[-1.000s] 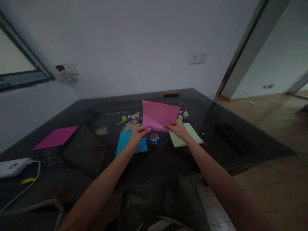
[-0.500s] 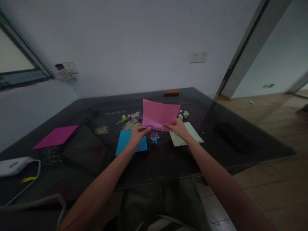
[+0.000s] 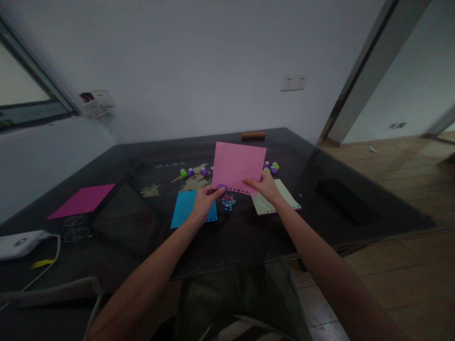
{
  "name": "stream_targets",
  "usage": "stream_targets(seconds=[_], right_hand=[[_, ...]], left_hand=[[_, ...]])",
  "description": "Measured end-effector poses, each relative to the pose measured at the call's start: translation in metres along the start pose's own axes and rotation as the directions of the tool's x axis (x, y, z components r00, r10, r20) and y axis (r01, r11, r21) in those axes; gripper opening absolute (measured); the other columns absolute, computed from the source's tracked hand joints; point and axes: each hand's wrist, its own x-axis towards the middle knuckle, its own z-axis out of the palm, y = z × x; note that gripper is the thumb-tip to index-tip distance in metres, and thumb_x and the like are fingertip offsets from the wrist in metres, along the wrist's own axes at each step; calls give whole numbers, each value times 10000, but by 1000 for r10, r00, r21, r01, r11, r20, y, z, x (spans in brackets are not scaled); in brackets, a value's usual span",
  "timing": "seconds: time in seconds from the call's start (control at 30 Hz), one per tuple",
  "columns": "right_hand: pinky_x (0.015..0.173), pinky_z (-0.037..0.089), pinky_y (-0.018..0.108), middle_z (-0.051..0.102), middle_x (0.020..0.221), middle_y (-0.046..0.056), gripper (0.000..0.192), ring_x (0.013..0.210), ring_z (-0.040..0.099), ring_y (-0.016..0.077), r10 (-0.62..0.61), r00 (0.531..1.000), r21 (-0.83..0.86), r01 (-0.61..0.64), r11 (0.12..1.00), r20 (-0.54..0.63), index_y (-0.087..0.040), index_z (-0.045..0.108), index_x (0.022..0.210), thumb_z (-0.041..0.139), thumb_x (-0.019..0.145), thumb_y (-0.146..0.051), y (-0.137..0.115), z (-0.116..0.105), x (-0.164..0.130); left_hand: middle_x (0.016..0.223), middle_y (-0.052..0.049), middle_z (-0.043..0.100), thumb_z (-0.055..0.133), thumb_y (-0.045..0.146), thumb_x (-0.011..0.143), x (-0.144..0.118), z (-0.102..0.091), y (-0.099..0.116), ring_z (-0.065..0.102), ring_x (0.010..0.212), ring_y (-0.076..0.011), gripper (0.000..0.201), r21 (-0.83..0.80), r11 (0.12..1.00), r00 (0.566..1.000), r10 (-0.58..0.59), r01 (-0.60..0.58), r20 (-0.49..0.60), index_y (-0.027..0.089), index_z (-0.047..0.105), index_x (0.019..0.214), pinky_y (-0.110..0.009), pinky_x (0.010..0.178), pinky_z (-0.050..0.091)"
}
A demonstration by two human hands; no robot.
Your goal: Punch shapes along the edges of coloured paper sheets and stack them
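A pink paper sheet [image 3: 239, 164] with a row of punched holes along its lower edge is held up above the dark glass table [image 3: 249, 237]. My right hand [image 3: 266, 186] pinches its lower right edge. My left hand [image 3: 204, 201] holds a small purple punch [image 3: 222, 188] at the sheet's lower left corner. Below the sheet lies a little heap of coloured paper bits [image 3: 228, 202]. A blue sheet [image 3: 187, 209] lies under my left hand, a pale green sheet [image 3: 280, 199] under my right.
Several small green and purple punches [image 3: 194, 172] stand in a row behind the pink sheet, more at its right [image 3: 271, 166]. A magenta sheet [image 3: 83, 201] lies at the left, a white device with cable [image 3: 19, 244] at the near left, a black flat object [image 3: 346, 201] at the right.
The pink sheet has tilted up more upright and risen slightly. Both hands keep their hold on its lower edge.
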Motion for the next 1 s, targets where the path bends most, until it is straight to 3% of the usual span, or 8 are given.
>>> stream_targets(seconds=[0.27,0.4,0.6,1.0], right_hand=[[650,517,350,680,855,89,350,732,624,218,83,994,88,-76,993,-74,-159,643,834,695,636,-443,3,-17,5],[654,514,362,681,880,101,345,738,628,229,101,995,56,-101,993,-5,-144,651,849,701,639,-414,4,-23,6],[719,514,405,677,927,114,354,801,629,246,80,996,-30,-79,996,42,-132,650,895,690,653,-387,6,-20,5],[810,508,415,658,1006,119,416,887,622,251,74,997,4,-74,997,34,-136,609,997,689,662,-369,13,-16,6]], left_hand=[[816,-45,713,698,326,660,-5,5,-3,643,754,-185,253,43,999,996,-25,22,84,154,695,846,-343,790,490],[786,-57,713,707,332,651,-5,6,-4,651,730,-189,280,37,998,994,-58,55,93,130,689,844,-346,776,498],[806,-59,716,691,293,670,-4,5,-3,655,742,-185,233,38,997,994,-73,70,79,137,688,843,-345,780,503],[866,-54,713,703,316,669,-3,1,3,663,786,-196,274,11,994,984,-110,109,138,153,665,887,-365,815,498]])
